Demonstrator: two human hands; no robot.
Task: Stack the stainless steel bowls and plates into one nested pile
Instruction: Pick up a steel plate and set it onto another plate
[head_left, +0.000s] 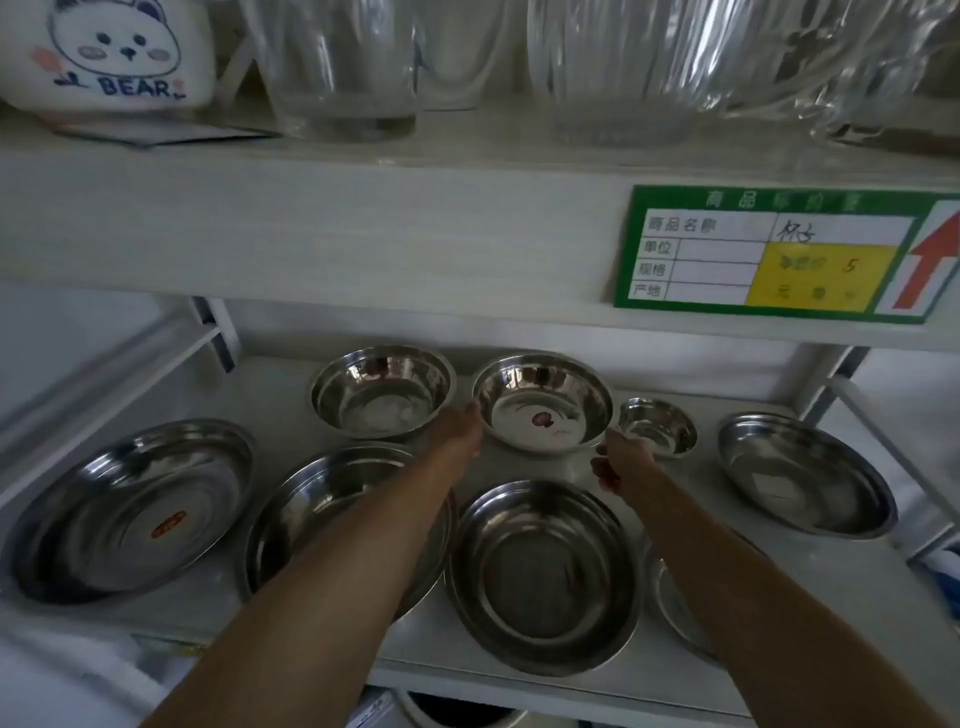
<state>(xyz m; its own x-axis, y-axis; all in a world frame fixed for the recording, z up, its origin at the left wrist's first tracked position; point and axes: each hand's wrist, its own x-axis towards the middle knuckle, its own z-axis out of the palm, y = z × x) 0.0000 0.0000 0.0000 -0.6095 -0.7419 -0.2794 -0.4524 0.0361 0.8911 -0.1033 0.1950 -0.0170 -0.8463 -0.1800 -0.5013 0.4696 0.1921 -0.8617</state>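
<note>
landmark: stickered bowl (543, 402) | left: bowl (383, 389) | right: small bowl (657, 426), then plate (805, 473) | before: deep plate (543, 574) | far left-front: large plate (130, 506)

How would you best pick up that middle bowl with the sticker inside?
Probably by its rim, from both sides: the sticker bowl stands upright, so its thin flared lip is exposed. The left hand and right hand already flank it.

Three stainless steel bowls on the far row, a large one (383, 391), a middle one (543, 402), a small one (657, 426), five shallow steel plates, far left (130, 509), left-centre (311, 499), centre (543, 574), near right (670, 597) partly hidden, far right (805, 473), two hands, one price label (779, 254), one bear-printed bowl (106, 54)
</note>
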